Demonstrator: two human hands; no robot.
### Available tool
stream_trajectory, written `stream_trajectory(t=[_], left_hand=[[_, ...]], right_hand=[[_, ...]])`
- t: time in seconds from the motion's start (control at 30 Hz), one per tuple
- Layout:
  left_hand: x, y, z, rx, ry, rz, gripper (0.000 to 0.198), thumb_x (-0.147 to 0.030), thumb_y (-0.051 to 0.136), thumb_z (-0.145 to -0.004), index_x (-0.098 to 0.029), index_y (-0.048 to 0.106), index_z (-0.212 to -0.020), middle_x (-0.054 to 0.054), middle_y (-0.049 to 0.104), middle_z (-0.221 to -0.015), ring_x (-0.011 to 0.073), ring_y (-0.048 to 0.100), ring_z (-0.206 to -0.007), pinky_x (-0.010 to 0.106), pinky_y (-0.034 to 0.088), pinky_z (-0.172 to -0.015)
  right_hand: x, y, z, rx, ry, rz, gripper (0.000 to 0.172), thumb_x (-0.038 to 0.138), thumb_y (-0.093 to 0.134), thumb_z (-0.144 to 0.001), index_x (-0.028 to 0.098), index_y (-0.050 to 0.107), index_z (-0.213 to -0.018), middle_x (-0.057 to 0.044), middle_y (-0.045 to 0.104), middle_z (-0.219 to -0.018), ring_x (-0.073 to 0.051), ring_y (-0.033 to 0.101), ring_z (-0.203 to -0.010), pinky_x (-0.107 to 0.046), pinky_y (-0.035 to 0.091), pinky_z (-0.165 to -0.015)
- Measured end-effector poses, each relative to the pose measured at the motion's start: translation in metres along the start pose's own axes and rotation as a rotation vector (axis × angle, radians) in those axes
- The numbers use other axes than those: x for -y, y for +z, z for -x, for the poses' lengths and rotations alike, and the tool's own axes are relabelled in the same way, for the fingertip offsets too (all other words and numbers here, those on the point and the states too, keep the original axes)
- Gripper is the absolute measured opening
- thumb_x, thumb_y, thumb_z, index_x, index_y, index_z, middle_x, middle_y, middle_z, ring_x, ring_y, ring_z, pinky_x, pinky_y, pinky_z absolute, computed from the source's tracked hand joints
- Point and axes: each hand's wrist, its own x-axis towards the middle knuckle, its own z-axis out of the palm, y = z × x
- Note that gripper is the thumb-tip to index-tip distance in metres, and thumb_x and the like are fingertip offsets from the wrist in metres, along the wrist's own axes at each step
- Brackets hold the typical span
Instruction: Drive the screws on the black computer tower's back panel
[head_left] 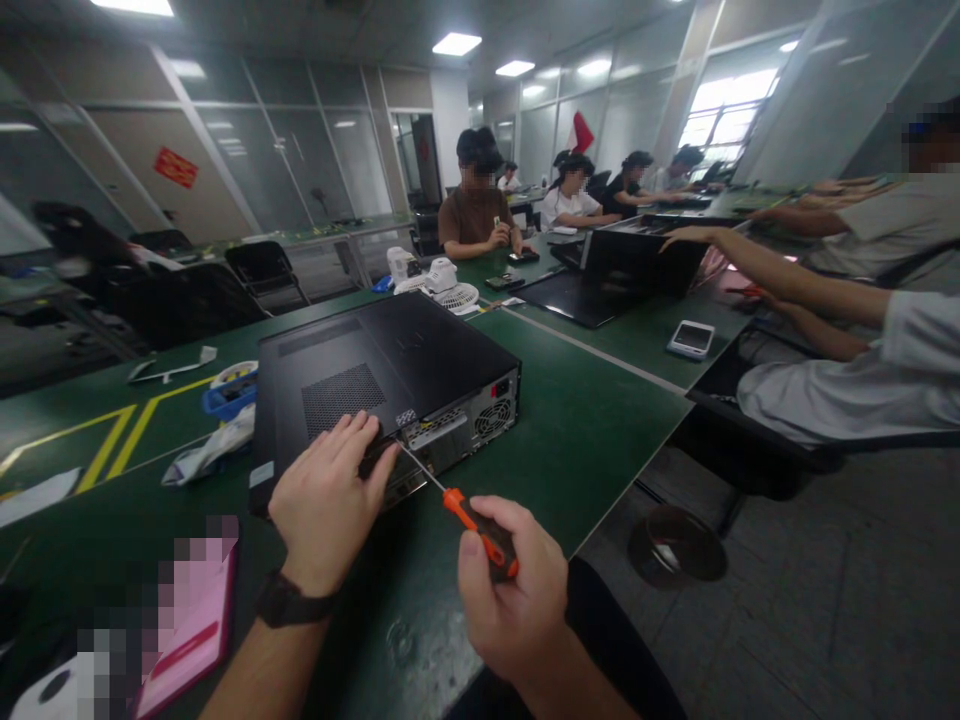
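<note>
A black desktop computer case (420, 350) lies flat on the green table, its rear side with fan grille and ports facing right. My left hand (330, 490), with a dark watch on the wrist, rests on the case's near rear edge. Its fingers stretch over the top, the thumb apart from them. My right hand (517, 590) is closed around the orange and black handle of a screwdriver (461, 508). The thin shaft points up and left, to the rear edge beside my left thumb. What the tip touches is too small to tell.
Left of the case are a blue tray (229, 397) and a crumpled plastic bag (206, 450). A pink folder-like item (196, 625) lies at the near left. Small white fans (442, 280) stand behind the case. A co-worker's arm (795, 265) reaches over another black case (637, 262) at right.
</note>
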Motion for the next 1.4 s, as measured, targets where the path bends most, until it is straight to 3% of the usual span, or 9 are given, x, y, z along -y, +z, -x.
stream_trajectory(t=[0.53,0.7,0.87,1.03,1.2,1.4], left_hand=[[-0.0005,-0.0009,0.0001,0.038,-0.050,0.029,0.032,-0.036,0.066,-0.101,-0.017,0.073,-0.126,0.013,0.078,-0.131,0.0319,0.075,-0.122,0.047,0.058,-0.106],[0.0001,0.0000,0.0008,0.036,-0.027,0.008,0.034,-0.038,0.066,-0.102,-0.013,0.072,-0.125,0.015,0.078,-0.129,0.0323,0.075,-0.121,0.047,0.059,-0.105],[-0.0001,0.0006,0.0012,0.028,-0.023,-0.006,0.033,-0.037,0.066,-0.102,-0.015,0.072,-0.126,0.014,0.078,-0.130,0.0315,0.075,-0.121,0.046,0.059,-0.105],[-0.0011,-0.0009,0.0003,0.025,-0.036,0.001,0.033,-0.038,0.066,-0.102,-0.015,0.073,-0.125,0.014,0.078,-0.130,0.0315,0.075,-0.121,0.046,0.058,-0.106],[-0.0016,-0.0011,0.0002,0.048,-0.074,0.036,0.034,-0.038,0.066,-0.101,-0.015,0.073,-0.126,0.014,0.078,-0.131,0.0318,0.074,-0.123,0.047,0.057,-0.109],[-0.0017,-0.0011,-0.0001,0.036,-0.055,0.032,0.035,-0.037,0.066,-0.101,-0.013,0.074,-0.125,0.015,0.078,-0.130,0.0330,0.075,-0.122,0.048,0.058,-0.107]], right_hand=[[0.0002,-0.0007,0.0000,-0.007,-0.049,0.012,0.027,0.012,0.057,-0.094,0.021,0.062,-0.119,-0.004,0.074,-0.091,-0.018,0.073,-0.075,-0.032,0.062,-0.069],[0.0000,-0.0008,0.0005,0.013,0.019,-0.022,0.027,0.014,0.058,-0.095,0.020,0.062,-0.121,-0.005,0.075,-0.096,-0.018,0.075,-0.080,-0.031,0.063,-0.072],[0.0000,0.0002,-0.0015,-0.008,-0.058,-0.012,0.027,0.011,0.056,-0.094,0.020,0.062,-0.118,-0.005,0.073,-0.091,-0.019,0.071,-0.076,-0.032,0.061,-0.068],[-0.0003,-0.0004,-0.0015,0.005,0.002,0.000,0.023,0.013,0.057,-0.097,0.021,0.063,-0.118,-0.005,0.075,-0.092,-0.017,0.073,-0.077,-0.031,0.062,-0.071],[0.0007,0.0002,-0.0027,-0.009,-0.056,-0.010,0.025,0.012,0.056,-0.093,0.020,0.063,-0.116,-0.005,0.072,-0.090,-0.019,0.071,-0.076,-0.033,0.062,-0.068],[0.0016,-0.0020,-0.0042,-0.006,0.011,0.011,0.022,0.014,0.058,-0.096,0.021,0.063,-0.115,-0.004,0.075,-0.091,-0.018,0.075,-0.077,-0.030,0.062,-0.070]])
